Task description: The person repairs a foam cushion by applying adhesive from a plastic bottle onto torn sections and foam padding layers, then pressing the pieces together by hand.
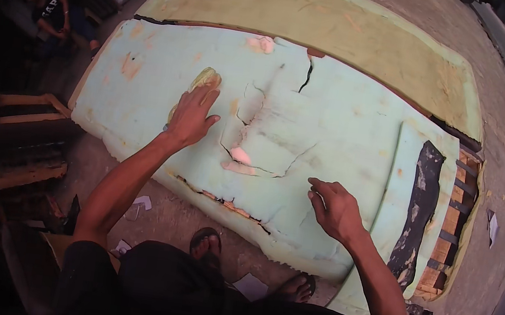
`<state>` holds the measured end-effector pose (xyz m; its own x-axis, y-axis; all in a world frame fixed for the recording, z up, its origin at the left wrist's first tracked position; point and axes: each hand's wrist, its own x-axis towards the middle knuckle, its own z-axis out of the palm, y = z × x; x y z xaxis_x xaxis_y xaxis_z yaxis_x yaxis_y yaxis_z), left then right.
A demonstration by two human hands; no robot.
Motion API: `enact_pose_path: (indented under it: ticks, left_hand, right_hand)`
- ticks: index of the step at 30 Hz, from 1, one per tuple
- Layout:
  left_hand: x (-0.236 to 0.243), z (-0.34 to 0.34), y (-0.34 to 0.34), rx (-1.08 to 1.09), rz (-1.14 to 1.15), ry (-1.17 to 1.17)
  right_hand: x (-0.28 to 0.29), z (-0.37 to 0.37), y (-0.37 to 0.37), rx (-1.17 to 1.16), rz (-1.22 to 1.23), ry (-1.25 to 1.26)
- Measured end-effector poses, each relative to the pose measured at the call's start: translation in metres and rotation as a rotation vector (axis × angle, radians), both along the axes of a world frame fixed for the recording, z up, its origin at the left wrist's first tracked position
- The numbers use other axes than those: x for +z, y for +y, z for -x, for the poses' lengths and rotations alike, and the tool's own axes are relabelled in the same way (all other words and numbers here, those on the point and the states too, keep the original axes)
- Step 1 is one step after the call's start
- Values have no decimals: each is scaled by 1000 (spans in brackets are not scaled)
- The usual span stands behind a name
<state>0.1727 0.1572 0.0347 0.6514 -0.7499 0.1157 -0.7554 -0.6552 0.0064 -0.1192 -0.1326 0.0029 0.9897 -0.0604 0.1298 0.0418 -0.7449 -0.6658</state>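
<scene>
A large pale green foam slab (327, 126), cracked and stained, lies in front of me. My left hand (193, 114) is over its left-middle part, pressing on a crumpled yellowish lump (207, 79) that shows beyond the fingertips and beside the palm; its exact kind cannot be made out. Near the right side of the slab, my right hand (337, 213) has loosely bent, parted fingers and holds nothing. Whether it touches the foam is unclear. Between my hands, pink foam patches (240, 155) sit beside dark cracks.
A yellowish-brown padded panel (322, 15) lies behind the slab. At right, a black strip (416, 211) rests on foam beside a wooden frame with dark webbing (457, 213). Wooden frames (10, 106) stand left. A person (57, 20) sits far left. Scraps litter the floor.
</scene>
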Motion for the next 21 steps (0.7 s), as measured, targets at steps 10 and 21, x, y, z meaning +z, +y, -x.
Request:
enact_pose_path:
  ticks: [10, 21]
  left_hand:
    - [-95, 30, 24, -131, 131, 286]
    - [-92, 10, 14, -166, 79, 210]
  right_hand:
    - [-58, -129, 116, 257, 271, -224]
    - [-57, -133, 134, 73, 207, -56]
